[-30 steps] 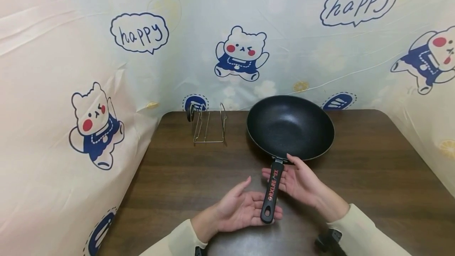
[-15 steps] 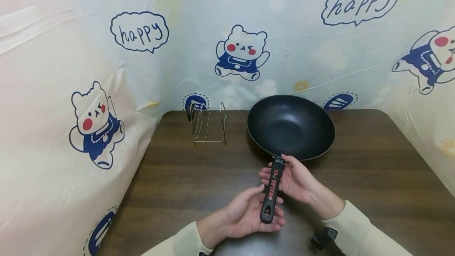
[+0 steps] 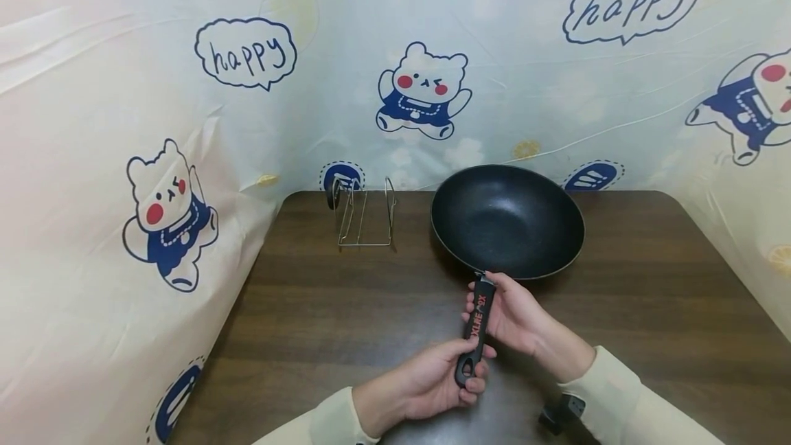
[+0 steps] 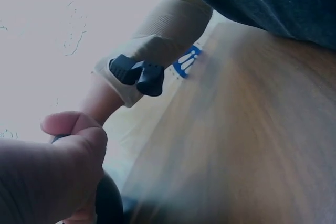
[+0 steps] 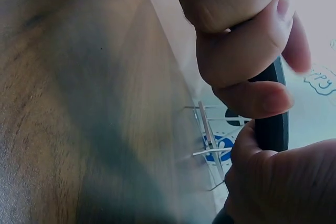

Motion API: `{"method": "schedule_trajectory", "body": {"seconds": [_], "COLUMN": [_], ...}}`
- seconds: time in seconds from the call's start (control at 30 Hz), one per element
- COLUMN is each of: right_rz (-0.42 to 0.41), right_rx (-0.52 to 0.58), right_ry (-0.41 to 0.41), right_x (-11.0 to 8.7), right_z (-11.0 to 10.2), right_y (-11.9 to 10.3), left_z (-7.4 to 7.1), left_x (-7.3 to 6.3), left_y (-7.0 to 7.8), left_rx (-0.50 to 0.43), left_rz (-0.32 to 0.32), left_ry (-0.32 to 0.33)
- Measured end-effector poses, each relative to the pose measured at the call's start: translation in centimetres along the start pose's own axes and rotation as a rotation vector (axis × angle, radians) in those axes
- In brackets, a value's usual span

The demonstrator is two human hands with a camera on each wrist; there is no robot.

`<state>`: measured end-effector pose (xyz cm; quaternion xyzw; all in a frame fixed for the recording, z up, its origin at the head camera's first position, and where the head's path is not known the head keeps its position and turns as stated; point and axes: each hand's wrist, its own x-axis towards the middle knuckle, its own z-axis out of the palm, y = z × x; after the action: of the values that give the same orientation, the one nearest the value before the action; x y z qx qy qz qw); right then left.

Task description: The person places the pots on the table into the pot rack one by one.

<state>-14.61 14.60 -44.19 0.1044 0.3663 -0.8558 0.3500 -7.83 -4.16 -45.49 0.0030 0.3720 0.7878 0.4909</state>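
A deep black frying pan (image 3: 507, 222) stands toward the back right in the head view, its bowl facing up and toward me. Its black handle (image 3: 486, 299), with red lettering, points at me. My left hand (image 3: 435, 376) grips the handle's end, thumb on top and fingers curled beneath near the hanging hole. Close to the bowl, my right hand (image 3: 518, 311) holds the handle's upper part, thumb along the joint and fingertips showing on the far side. The left wrist view has the left thumb (image 4: 73, 124) bent over. Curled fingers hide much of the handle (image 5: 273, 135) in the right wrist view.
A small wire rack (image 3: 366, 218) with a black round piece at its left stands at the back left of the brown wooden table (image 3: 321, 294). A printed cloth (image 3: 525, 74) with bears hangs behind and at both sides. A black device (image 3: 562, 412) sits under the right sleeve.
The left hand's thumb and fingers, earlier spread under the handle, have closed round its end. The right hand's fingers have drawn in round its upper part. The pan stays in place.
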Motion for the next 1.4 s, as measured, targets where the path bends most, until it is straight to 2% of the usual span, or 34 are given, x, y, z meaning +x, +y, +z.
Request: {"method": "schedule_trajectory", "body": {"seconds": [0.17, 0.57, 0.87, 1.07, 1.4], "right_rz": [-0.011, -0.079, -0.114, -0.134, -0.134], "right_rx": [0.017, 0.052, 0.063, 0.074, 0.102], "right_ry": [0.013, 0.091, 0.153, 0.183, 0.189], "right_x": [0.0, 0.6, 0.9, 1.1, 1.1], "right_z": [0.4, 1.0, 1.4, 1.7, 2.1], "right_y": [0.3, 1.1, 1.5, 1.8, 2.0], "left_z": [0.1, -0.3, -1.0, -1.4, -0.9], "left_x": [0.6, 1.4, 1.7, 1.5, 1.1], "left_y": [-0.6, -1.4, -1.8, -1.7, -1.4], "left_rx": [0.031, 0.061, 0.178, 0.274, 0.435], "left_rz": [0.045, 0.101, 0.157, 0.17, 0.194], "left_ry": [0.032, 0.018, 0.038, 0.041, 0.066]}}
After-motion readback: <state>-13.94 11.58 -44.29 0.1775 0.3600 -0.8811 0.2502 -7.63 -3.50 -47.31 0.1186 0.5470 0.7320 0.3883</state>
